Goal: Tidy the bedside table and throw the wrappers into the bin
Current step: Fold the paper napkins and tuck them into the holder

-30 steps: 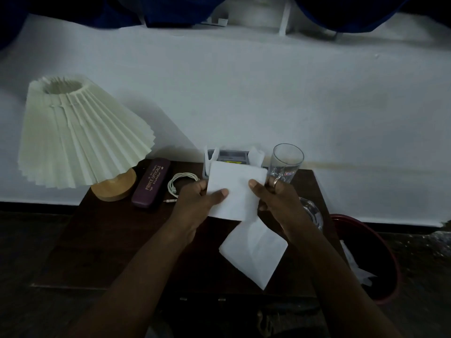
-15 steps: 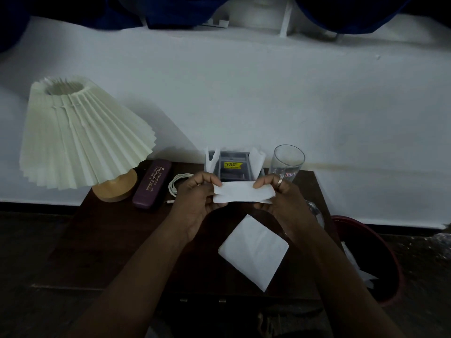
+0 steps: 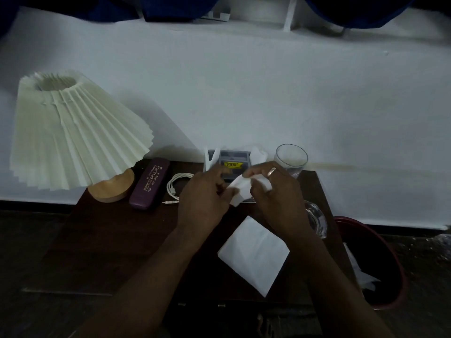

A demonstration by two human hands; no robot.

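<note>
Over the dark wooden bedside table point(image 3: 109, 245), my left hand point(image 3: 202, 201) and my right hand point(image 3: 278, 196) both pinch a small folded white tissue point(image 3: 240, 189) between them. A second white tissue point(image 3: 253, 254) lies flat on the table just below my hands. Behind my fingers stands a grey tissue holder point(image 3: 231, 162) with a yellow price sticker and white paper at both ends. The red bin point(image 3: 375, 264) sits on the floor to the right of the table, with white paper inside.
A pleated cream lamp point(image 3: 73, 132) on a wooden base stands at the table's back left. Beside it lie a purple spectacle case point(image 3: 150, 184) and a coiled white cable point(image 3: 178, 185). A drinking glass point(image 3: 291, 159) and a glass ashtray point(image 3: 316, 220) are at the right edge.
The tissue I held up as an open square has been folded down into a small piece between my hands. My hands have come closer together. The flat tissue has not moved.
</note>
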